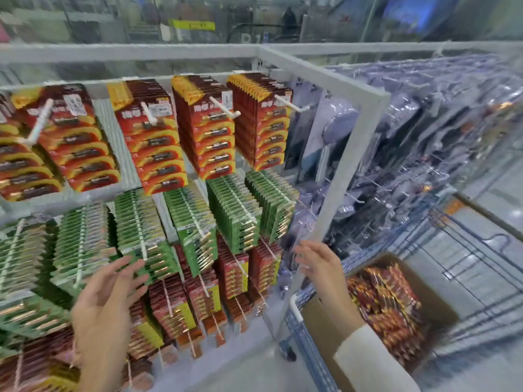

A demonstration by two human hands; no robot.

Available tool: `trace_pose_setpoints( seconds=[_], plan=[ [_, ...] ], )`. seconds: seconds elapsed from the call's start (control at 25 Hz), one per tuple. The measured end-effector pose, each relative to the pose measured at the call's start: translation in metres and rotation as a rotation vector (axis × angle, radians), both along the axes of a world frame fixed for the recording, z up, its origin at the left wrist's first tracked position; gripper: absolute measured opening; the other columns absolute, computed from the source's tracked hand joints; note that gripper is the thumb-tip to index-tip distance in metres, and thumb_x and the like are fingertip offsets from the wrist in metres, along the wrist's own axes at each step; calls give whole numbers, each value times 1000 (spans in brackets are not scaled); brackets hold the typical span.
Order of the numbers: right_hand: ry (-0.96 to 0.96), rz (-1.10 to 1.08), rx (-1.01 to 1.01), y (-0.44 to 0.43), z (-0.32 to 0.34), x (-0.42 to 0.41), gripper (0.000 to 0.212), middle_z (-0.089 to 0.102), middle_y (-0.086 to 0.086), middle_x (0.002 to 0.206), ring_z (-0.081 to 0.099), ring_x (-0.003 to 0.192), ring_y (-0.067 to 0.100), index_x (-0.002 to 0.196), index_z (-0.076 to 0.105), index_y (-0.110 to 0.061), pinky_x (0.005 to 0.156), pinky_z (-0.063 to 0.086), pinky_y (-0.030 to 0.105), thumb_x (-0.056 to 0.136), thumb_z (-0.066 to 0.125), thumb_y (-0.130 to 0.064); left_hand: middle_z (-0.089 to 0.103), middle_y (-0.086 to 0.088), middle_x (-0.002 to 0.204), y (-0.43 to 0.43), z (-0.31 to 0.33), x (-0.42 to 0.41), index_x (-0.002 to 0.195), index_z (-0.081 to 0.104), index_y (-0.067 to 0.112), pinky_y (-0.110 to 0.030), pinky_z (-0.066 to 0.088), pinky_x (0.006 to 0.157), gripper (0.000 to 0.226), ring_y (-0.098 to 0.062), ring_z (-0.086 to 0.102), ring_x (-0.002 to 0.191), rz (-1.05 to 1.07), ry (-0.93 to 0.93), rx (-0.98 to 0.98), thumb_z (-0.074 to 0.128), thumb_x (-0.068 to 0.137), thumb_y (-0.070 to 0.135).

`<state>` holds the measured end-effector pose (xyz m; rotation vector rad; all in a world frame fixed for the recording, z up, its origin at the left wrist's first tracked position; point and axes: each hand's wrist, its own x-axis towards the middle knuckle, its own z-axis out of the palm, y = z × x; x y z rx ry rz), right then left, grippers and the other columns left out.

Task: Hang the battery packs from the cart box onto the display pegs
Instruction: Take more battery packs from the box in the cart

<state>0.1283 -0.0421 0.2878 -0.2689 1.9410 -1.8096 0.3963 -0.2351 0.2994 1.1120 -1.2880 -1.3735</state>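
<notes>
Battery packs [387,309] in red and gold wrapping fill an open cardboard box [435,295] that sits in a blue wire cart [308,360] at the lower right, just beside the end of the display, probably parked there so each reach is short. More packs already hang in tight rows on white pegs [223,108]: red-orange cards on top, green ones [235,210] in the middle, darker red ones below. The left hand [104,304] hovers open, fingers spread, near the green row and holds nothing. The right hand [319,264], also open and empty with loosely curled fingers, is raised between the display's white corner post [351,171] and the box. Most pegs look nearly full, so free room seems scarce. The post's edge and the cart rim narrow the path between box and pegs.
</notes>
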Motion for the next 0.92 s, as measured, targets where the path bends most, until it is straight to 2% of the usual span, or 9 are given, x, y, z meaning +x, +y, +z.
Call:
trace_pose_setpoints(
  seconds=[0.12,0.2,0.28,0.32,0.44,0.52,0.64,0.8,0.92],
  plan=[
    [-32,-87,75,49,-27,10,9,76,4,93,69,81,18,99,75,-15,68,50,23,97,66,-16,80,3,101,43,-36,-23,113,72,20,-29,64,81,18,-21,78,92,-120,-19,80,58,106,12],
    [-77,-147,116,84,-50,12,12,73,10,90,66,79,24,105,73,-5,66,53,25,97,64,-5,81,2,98,73,-57,-45,106,73,23,-27,64,78,17,-16,78,86,-190,-53,143,61,103,12],
    [-43,-209,198,117,-71,12,19,75,9,101,69,96,31,104,74,-9,87,57,35,94,62,2,80,-1,101,99,-76,-68,105,73,18,-29,64,76,13,-18,77,87,-260,-62,211,62,102,11],
    [-55,-229,239,132,-80,11,19,76,7,104,69,103,31,100,75,-15,95,54,41,95,64,-1,80,-2,102,111,-85,-80,105,73,16,-31,64,77,13,-20,76,89,-295,-80,238,62,103,10],
    [-197,-313,229,170,-93,2,10,77,6,104,72,99,25,88,77,-23,90,50,40,95,71,-18,77,-4,98,146,-109,-117,101,71,15,-30,59,72,17,-9,74,78,-411,-152,281,59,103,3],
    [-260,-353,239,196,-103,-16,5,76,4,107,72,99,23,92,77,-25,91,53,43,93,74,-29,76,-12,100,171,-124,-151,100,70,15,-35,57,72,16,-15,73,75,-494,-217,312,60,102,2],
    [-302,-391,267,235,-119,-55,6,75,3,104,71,97,21,100,73,-24,85,55,37,95,71,-25,77,-12,103,214,-137,-213,103,70,17,-40,53,79,13,-30,72,87,-599,-292,388,62,101,7],
    [-398,-328,267,277,-141,-108,9,74,5,102,72,92,21,103,73,-22,82,52,36,94,70,-23,77,-5,95,266,-141,-300,104,73,18,-33,57,75,13,-11,75,77,-633,-370,404,67,99,7],
    [-439,-340,288,306,-154,-147,8,74,1,101,71,92,18,103,71,-23,89,54,41,97,67,-26,78,-2,100,297,-155,-365,111,72,21,-40,60,87,13,-17,76,91,-696,-454,396,70,99,20]
  ],
)
